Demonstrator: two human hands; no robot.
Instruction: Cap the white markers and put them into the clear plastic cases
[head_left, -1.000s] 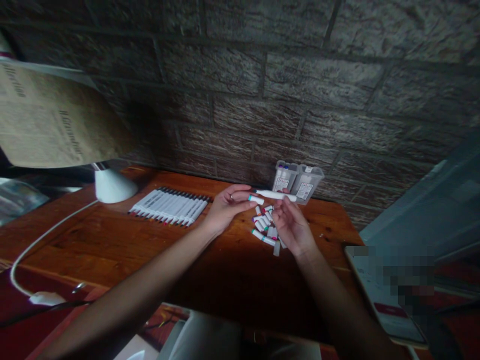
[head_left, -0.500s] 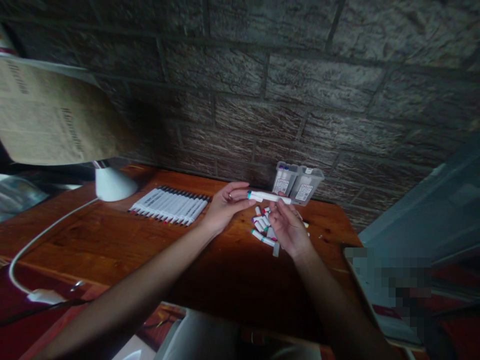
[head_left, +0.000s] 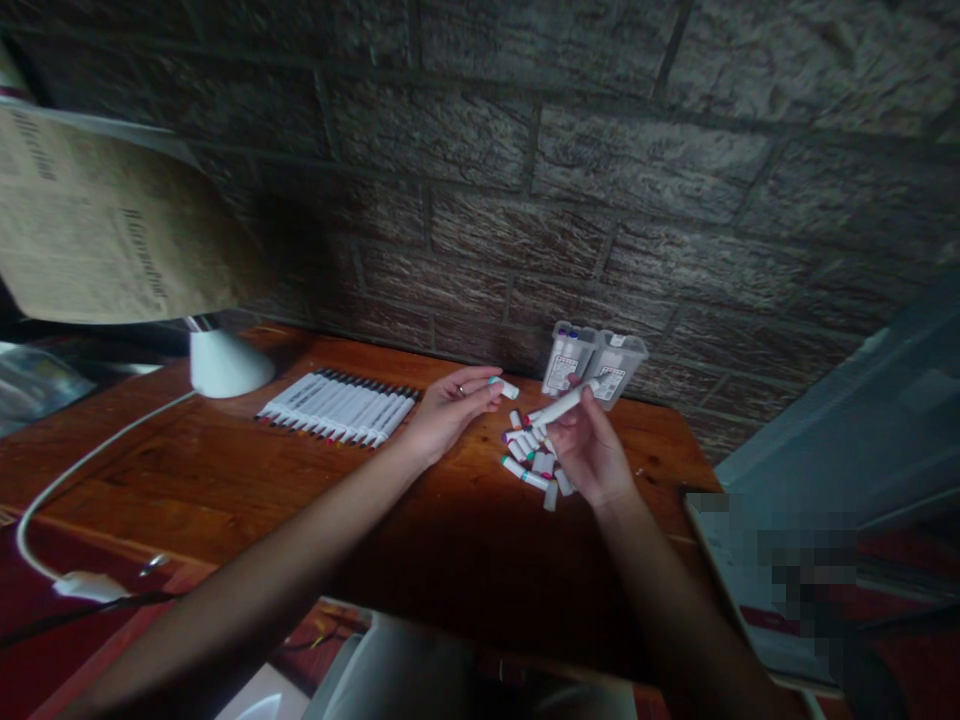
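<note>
Between the thumb and fingers of my left hand [head_left: 450, 408] is a short white marker cap [head_left: 507, 388] with a teal end. My right hand [head_left: 592, 450] grips a white marker [head_left: 559, 406], tilted with its right end higher. Below it, several loose white caps [head_left: 519, 446] with coloured ends lie in a heap on the wooden table. My right hand hides part of that heap. To the left of my left hand, a row of white markers [head_left: 337, 408] lies side by side, black ends toward the wall.
Two clear plastic boxes [head_left: 621, 362] with labels stand by the brick wall [head_left: 480, 240]; the left one holds a few purple-ended pieces. A lamp with a white base [head_left: 225, 365] and a paper-like shade [head_left: 112, 220] is at the left, its white cord [head_left: 82, 470] running over the table [head_left: 225, 490].
The marker and its teal-ended cap have come apart. My left hand keeps the cap, while the marker in my right hand has moved away and tilted up to the right.
</note>
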